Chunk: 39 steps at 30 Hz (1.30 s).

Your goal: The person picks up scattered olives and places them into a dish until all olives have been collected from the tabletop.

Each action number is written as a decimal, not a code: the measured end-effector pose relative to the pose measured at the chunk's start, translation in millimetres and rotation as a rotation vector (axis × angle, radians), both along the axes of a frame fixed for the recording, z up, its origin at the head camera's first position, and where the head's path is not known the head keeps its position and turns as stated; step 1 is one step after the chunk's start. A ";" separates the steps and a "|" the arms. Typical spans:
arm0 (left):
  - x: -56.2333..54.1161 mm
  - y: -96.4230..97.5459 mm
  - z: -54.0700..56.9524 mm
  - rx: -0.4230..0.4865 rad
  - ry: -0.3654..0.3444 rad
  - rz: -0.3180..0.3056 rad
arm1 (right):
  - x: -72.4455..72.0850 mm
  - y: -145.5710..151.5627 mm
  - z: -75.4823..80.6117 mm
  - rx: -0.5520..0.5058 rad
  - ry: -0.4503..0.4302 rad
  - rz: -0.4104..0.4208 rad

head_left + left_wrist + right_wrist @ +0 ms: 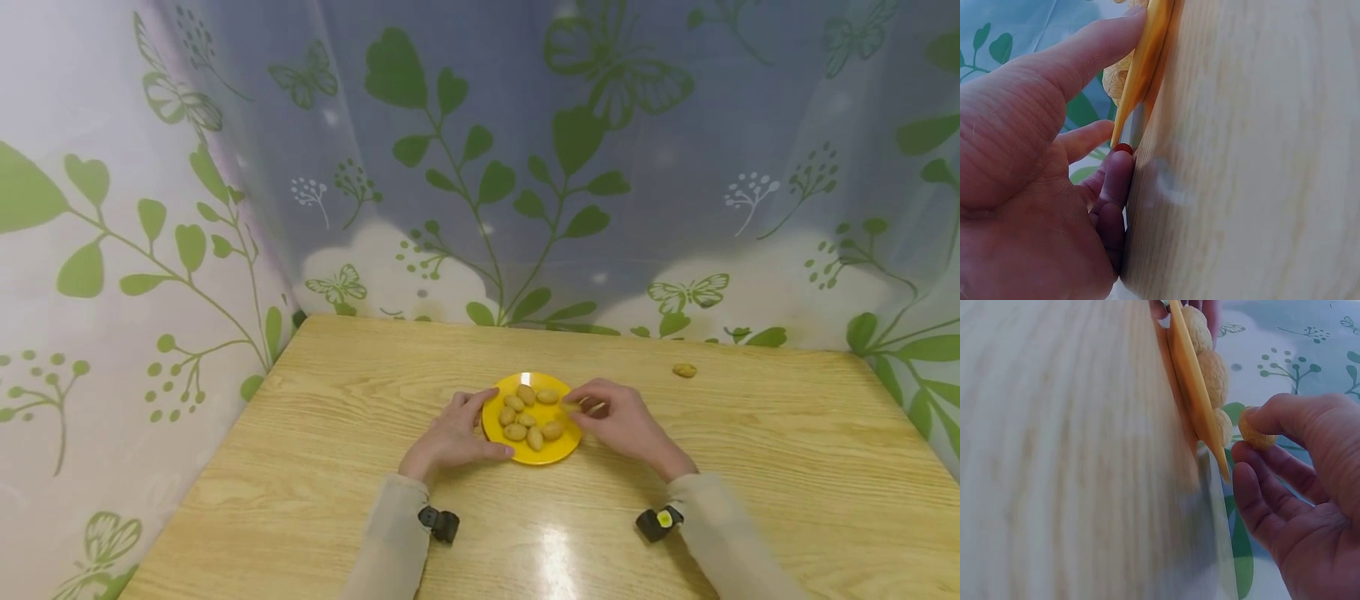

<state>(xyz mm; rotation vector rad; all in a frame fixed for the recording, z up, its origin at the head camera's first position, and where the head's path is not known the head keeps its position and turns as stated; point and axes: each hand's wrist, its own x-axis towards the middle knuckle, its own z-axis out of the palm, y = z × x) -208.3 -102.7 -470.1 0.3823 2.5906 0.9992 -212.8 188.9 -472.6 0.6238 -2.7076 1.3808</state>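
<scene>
A round yellow plate [553, 413] lies on the table, carrying several tan, rough-shelled walnuts [526, 395]. My left hand [453, 435] grips the plate's left side. In the left wrist view the thumb lies over the rim, while other fingers are at its edge and beneath it. At the plate's right edge my right hand [624, 422] pinches another walnut [1259, 439] between thumb and fingers. The right wrist view shows this walnut raised beside the rim, apart from those on the plate.
One more walnut [684, 370] lies alone toward the back right of the wooden table [315, 483]. Behind and to the left hang curtains [510, 250] printed with leaves and butterflies, reaching the table's edges. Each wrist wears a small black camera [439, 524].
</scene>
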 end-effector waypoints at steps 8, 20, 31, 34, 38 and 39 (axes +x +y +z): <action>0.0 -0.7 -0.2 0.003 -0.006 0.009 | -0.7 -7.6 -4.2 -0.005 0.021 0.043; 0.3 -0.2 0.2 -0.007 -0.019 0.025 | -3.0 -18.8 -3.0 -0.011 0.009 0.029; 0.1 0.5 -2.5 -0.006 -0.007 0.012 | -5.5 -31.7 -5.8 -0.028 -0.042 0.057; 0.2 0.2 -2.3 -0.005 -0.006 0.013 | -5.6 -34.5 -4.9 -0.020 -0.069 0.060; 0.6 -0.6 -1.3 -0.003 -0.006 0.015 | -6.2 -37.1 -4.3 0.000 -0.098 0.059; 0.7 -0.9 -1.0 -0.001 -0.005 0.014 | -6.4 -37.6 -4.3 0.006 -0.103 0.059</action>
